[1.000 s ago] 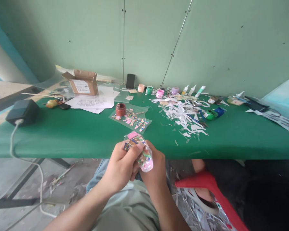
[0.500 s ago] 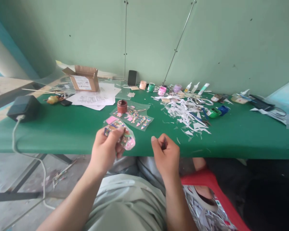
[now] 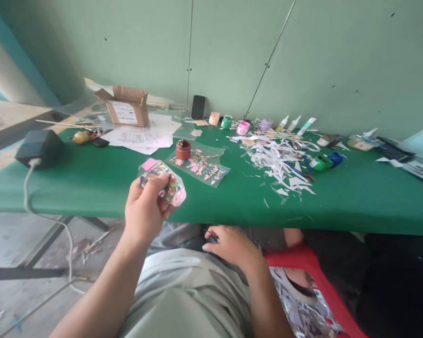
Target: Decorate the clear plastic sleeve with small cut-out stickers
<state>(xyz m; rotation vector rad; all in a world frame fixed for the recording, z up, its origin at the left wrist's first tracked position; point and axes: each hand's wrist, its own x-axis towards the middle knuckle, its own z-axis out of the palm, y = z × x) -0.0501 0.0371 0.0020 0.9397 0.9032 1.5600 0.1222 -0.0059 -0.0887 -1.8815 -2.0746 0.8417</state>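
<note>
My left hand [image 3: 146, 206] pinches a flat, colourful painted cut-out [image 3: 171, 188] with pink ends and a clear plastic edge, thumb on top, above the front of the green table. Low over my lap, just below the table edge, my right hand [image 3: 229, 244] is curled around a thin dark tool [image 3: 212, 238], mostly hidden by the fingers. Beyond the cut-out stands an open jar of brown-red paint [image 3: 183, 150], on a clear plastic sheet [image 3: 220, 180] with several small painted pieces [image 3: 199, 162].
White paper scraps [image 3: 268, 157] spread on the right, by a green paint jar [image 3: 320, 163]. Several paint jars, glue bottles and a phone [image 3: 198, 108] line the back. A cardboard box [image 3: 129, 110] and black adapter [image 3: 40, 148] stand left. A red stool [image 3: 303, 256] is below right.
My right hand has dropped from over the table edge toward my lap with the dark tool. My left hand has shifted slightly left and up with the cut-out. The view has tilted slightly.
</note>
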